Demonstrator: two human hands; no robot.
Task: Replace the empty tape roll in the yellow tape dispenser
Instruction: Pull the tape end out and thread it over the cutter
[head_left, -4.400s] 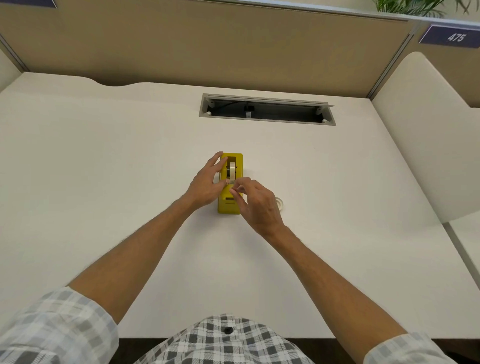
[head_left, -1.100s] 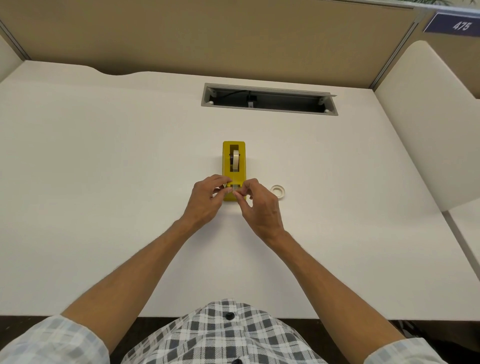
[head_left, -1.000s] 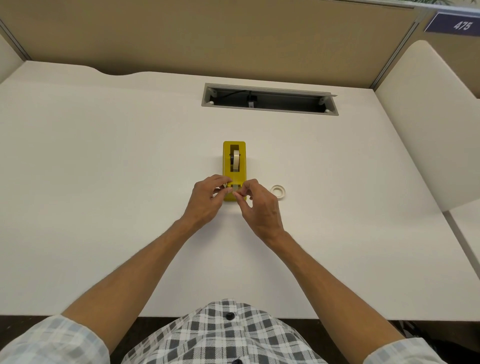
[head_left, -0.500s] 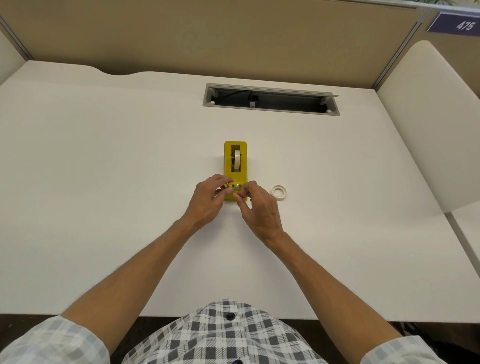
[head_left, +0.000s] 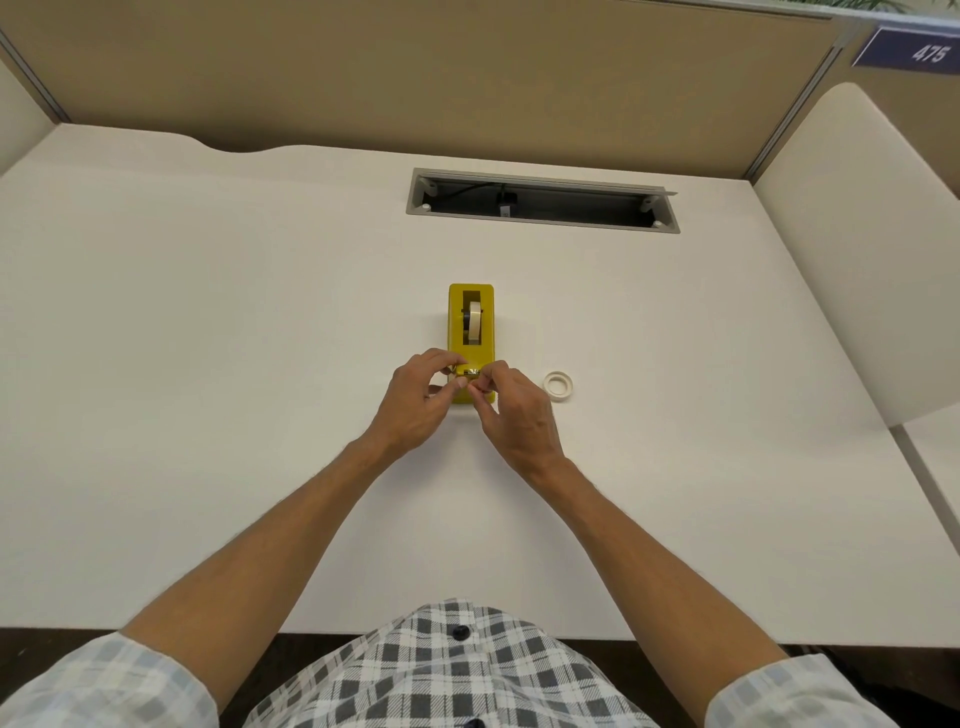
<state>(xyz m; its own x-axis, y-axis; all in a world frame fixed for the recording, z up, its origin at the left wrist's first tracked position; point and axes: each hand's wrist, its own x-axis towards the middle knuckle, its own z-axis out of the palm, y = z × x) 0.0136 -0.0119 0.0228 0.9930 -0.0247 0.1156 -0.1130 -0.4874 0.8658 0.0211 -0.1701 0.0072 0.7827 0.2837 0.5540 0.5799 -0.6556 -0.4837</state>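
Note:
The yellow tape dispenser (head_left: 457, 322) stands in the middle of the white desk (head_left: 208, 364), long axis pointing away from me. A cream tape roll (head_left: 472, 325) sits upright in its slot. My left hand (head_left: 415, 402) and my right hand (head_left: 511, 410) meet over the dispenser's near end, thumbs and forefingers pinched on the tape's free end (head_left: 471, 372) at the cutter. The near end of the dispenser is partly hidden by my fingers. An empty white tape core (head_left: 558, 385) lies flat on the desk just right of my right hand.
A grey cable slot (head_left: 540, 205) is cut into the desk behind the dispenser. Tan partition panels (head_left: 415, 78) close the back, and a white side panel (head_left: 857, 260) rises at the right. The desk's front edge runs close to my checked shirt.
Over 4 seconds my left hand left the dispenser's side and joined the right at the near end. In the last second the fingers only shifted slightly on the tape end.

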